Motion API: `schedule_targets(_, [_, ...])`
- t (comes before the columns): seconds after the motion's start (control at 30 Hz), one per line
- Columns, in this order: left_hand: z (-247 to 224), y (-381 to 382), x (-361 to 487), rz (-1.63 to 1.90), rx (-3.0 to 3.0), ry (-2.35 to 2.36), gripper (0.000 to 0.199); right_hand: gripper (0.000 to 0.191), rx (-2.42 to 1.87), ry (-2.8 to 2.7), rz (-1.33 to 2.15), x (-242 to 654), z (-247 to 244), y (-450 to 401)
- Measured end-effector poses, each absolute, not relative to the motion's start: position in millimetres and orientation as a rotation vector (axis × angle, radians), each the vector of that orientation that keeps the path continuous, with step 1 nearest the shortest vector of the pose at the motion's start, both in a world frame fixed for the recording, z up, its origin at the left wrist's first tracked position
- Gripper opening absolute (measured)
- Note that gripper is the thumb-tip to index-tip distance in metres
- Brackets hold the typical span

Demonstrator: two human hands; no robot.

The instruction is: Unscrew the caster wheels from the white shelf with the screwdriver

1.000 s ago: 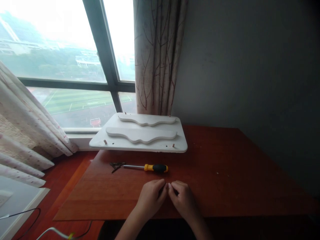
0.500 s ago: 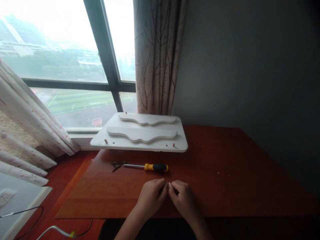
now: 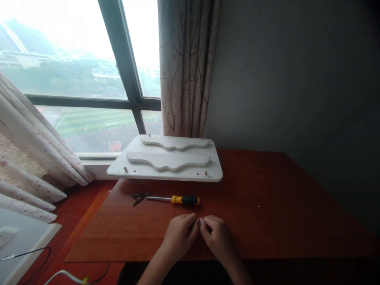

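My left hand (image 3: 182, 230) and my right hand (image 3: 216, 233) meet at the fingertips near the table's front edge. Both are closed, thumbs against curled fingers; whether anything small is pinched between them is hidden. Just beyond lies a yellow and black screwdriver (image 3: 186, 200), its shaft pointing left. At its tip is a small pile of dark screws (image 3: 139, 198). Farther back rests a white board (image 3: 175, 174) with short wooden dowels (image 3: 206, 173) standing up near its corners. Two white wavy-edged pieces lie on it, a front one (image 3: 169, 160) and a back one (image 3: 175, 142).
The reddish-brown wooden table (image 3: 267, 225) reaches far to the right, with a few tiny pale specks on it. A window (image 3: 97, 122) and curtains (image 3: 190, 71) stand behind and to the left. Cables (image 3: 67, 273) run by the table's front left, near a wall socket (image 3: 6, 236).
Hardly anything differs. Both hands keep the same closed pose at the same spot, and the screwdriver, screws and board lie where they were; the view has shifted very slightly.
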State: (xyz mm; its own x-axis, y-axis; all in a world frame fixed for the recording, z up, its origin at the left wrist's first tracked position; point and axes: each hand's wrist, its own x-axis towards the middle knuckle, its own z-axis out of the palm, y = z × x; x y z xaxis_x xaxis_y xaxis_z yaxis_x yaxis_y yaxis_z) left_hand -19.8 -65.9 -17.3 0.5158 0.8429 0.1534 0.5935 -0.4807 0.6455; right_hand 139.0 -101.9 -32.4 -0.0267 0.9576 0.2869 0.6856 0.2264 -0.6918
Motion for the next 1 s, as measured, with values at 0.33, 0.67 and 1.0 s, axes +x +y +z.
schedule_targets(0.33, [-16.0,-66.1,-18.1,0.649,2.262,1.164,0.03,0.037,-1.538,-1.78,0.473,139.9,-33.9,-102.5])
schedule_targets(0.67, [-17.7,-65.9,-18.9,0.64,2.249,1.157,0.031,0.035,-1.529,-1.777,0.463,140.4,-34.3,-102.1])
schedule_targets(1.0, [-18.6,-65.4,-19.7,0.621,2.24,1.156,0.03,0.035,-1.532,-1.77,0.471,140.5,-31.8,-102.4])
